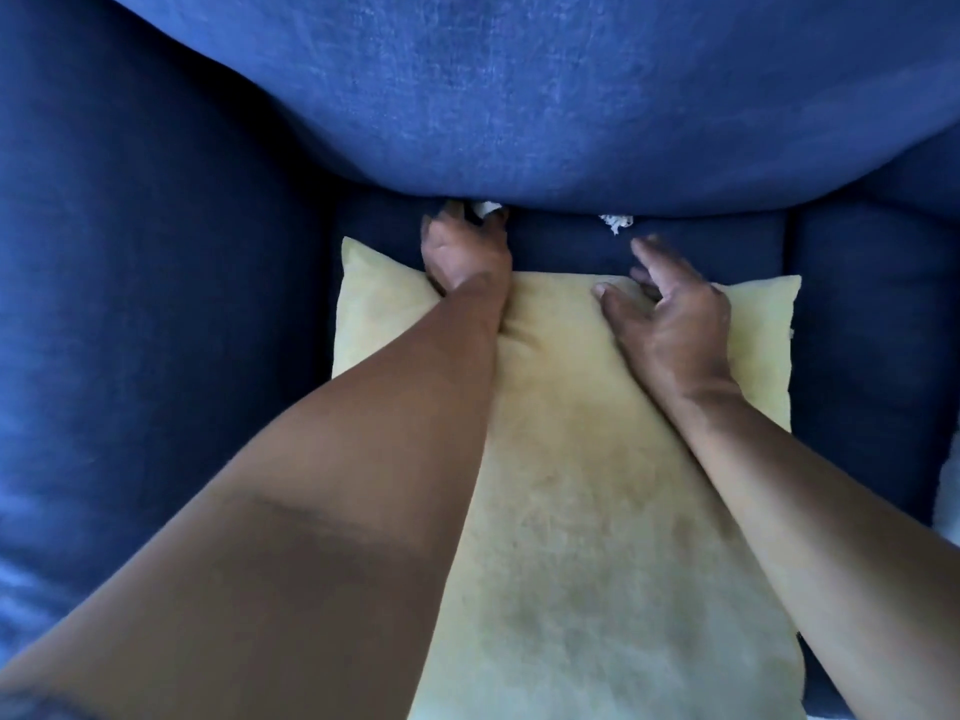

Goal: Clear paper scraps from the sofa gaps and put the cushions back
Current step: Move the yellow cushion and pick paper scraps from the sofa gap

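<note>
The job looks only partly done. The person leans over the blue sofa (156,304), both bare arms stretched across a yellow cushion (571,459) that lies flat on the seat, its far edge just short of the gap where seat meets backrest (519,96).

The left hand (465,252) is at that gap, beyond the cushion's far left part, fingers curled down into the crease. A white scrap (487,206) shows right at its fingertips; the grip seems to be pinching it, though the fingers hide most of it, so I cannot be sure it is held fast.

The right hand (670,314) rests over the cushion's far edge, fingers spread and loose, holding nothing. Just beyond it, still stuck in the gap, sits a second scrap (616,222), shredded-looking and untouched.

So by my reckoning at least two bits of paper remain to be drawn out of the crease. The cushion is not yet back in place against the backrest. Whether more paper hides deeper in the crease cannot be seen from here.
</note>
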### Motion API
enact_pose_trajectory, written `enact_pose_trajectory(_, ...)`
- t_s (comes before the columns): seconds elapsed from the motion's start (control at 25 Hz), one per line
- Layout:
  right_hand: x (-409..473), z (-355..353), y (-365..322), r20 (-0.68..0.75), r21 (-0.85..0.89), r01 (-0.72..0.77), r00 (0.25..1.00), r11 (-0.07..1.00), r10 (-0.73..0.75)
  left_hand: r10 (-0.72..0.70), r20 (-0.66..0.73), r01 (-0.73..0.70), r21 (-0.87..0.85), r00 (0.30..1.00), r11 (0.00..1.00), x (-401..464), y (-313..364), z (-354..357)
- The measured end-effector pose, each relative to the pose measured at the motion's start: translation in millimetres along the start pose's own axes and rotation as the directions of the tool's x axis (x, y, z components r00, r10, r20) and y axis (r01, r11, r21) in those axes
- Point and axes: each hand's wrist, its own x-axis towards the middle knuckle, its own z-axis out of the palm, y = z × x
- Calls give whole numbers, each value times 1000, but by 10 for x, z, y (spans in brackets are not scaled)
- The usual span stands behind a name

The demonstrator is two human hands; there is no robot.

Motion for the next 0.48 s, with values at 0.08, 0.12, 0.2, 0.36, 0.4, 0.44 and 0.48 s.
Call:
enact_pose_trajectory(0.08, 62, 64, 62, -22, 47, -47, 999, 998, 48, -13, -27, 13, 1, 1000, 1000, 55, 10, 41)
enact_pose_trajectory(0.12, 105, 102, 76, -36, 53, -65, 997, 996, 67, -18, -26, 18, 15, 1000, 1000, 70, 9, 42)
enact_pose_trajectory(0.2, 214, 171, 120, -67, 37, -77, 995, 996, 79, -16, -20, 17, 47, 1000, 999, 80, -2, 40)
enact_pose_trajectory(0.36, 472, 229, 171, -119, -90, -13, 993, 996, 2, -9, -16, 8, -10, 1000, 1000, -3, -25, 15)
enact_pose_trajectory(0.4, 540, 250, 177, -122, -126, 8, 992, 992, -24, -9, -23, 8, -23, 1000, 1000, 1, -37, 19)
enact_pose_trajectory(0.44, 605, 266, 188, -125, -163, 28, 991, 986, -48, -13, -26, 12, -36, 1000, 999, 7, -42, 40)
enact_pose_trajectory(0.48, 666, 294, 210, -125, -193, 45, 990, 980, -70, -22, -34, 20, -56, 999, 998, 20, -49, 71)
